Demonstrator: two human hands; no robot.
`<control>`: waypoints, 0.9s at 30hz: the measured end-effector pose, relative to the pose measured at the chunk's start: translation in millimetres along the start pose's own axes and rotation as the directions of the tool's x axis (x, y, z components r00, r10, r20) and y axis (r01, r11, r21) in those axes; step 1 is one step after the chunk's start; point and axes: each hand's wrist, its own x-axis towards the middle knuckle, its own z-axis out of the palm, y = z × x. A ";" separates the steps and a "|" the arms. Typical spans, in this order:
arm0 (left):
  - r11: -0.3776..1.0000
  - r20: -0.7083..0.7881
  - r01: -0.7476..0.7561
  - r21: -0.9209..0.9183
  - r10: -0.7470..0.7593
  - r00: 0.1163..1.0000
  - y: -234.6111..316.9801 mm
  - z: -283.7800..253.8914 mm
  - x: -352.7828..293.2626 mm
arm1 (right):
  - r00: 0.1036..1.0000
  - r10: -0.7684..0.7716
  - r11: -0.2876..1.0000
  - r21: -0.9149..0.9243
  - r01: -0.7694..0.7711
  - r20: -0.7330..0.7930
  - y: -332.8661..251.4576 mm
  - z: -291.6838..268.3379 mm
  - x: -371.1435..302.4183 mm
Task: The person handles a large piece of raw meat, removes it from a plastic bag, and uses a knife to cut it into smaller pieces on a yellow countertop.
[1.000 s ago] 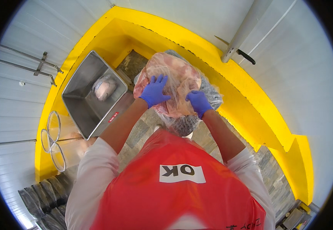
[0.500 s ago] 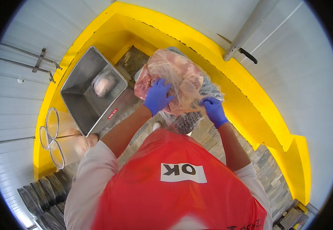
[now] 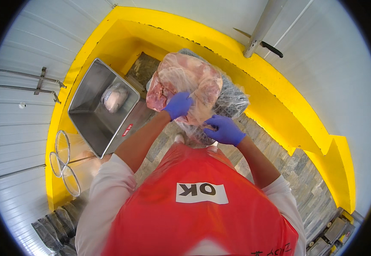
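Note:
A large piece of pink raw meat [image 3: 198, 77] lies on a dark crate lined with clear plastic [image 3: 235, 101]. Thin clear plastic film [image 3: 184, 78] clings over part of the meat. My left hand [image 3: 179, 105], in a blue glove, rests at the meat's near side with its fingers bunched on the film. My right hand [image 3: 226, 129], gloved alike, is lower and to the right, its bent fingers at the film's near edge. The fingertips of both hands are partly hidden in the folds.
Left of the meat stands a deep steel bin [image 3: 104, 109] holding a small wrapped pale piece [image 3: 115, 99]. Nearer are metal rings with clear bags [image 3: 71, 180]. A yellow ledge [image 3: 279, 96] curves behind; a black-handled knife [image 3: 272, 49] hangs by a pipe.
My right hand has left the film's right side and come left and nearer. My left hand's spread fingers have drawn together, and the hand sits slightly further right on the meat.

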 end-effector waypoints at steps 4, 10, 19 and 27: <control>0.955 0.043 0.118 -0.272 -0.111 0.993 21.8 -3.9 -31.9 | 0.975 0.139 0.964 0.247 -0.094 -0.173 34.5 -1.6 -5.9; 0.934 0.048 -0.154 -0.323 0.179 0.983 75.5 5.2 -59.4 | 0.833 0.534 0.758 0.516 -0.399 -0.141 36.4 10.0 45.0; 0.935 0.547 0.130 -0.329 0.076 0.834 114.7 -23.1 -66.7 | 0.689 0.723 0.515 0.623 -0.589 0.053 79.3 11.7 42.2; 0.823 0.356 0.347 -0.451 -0.190 0.915 -1.7 -61.4 -97.9 | 0.623 0.689 0.724 0.405 -0.559 -0.371 201.9 -1.3 -53.9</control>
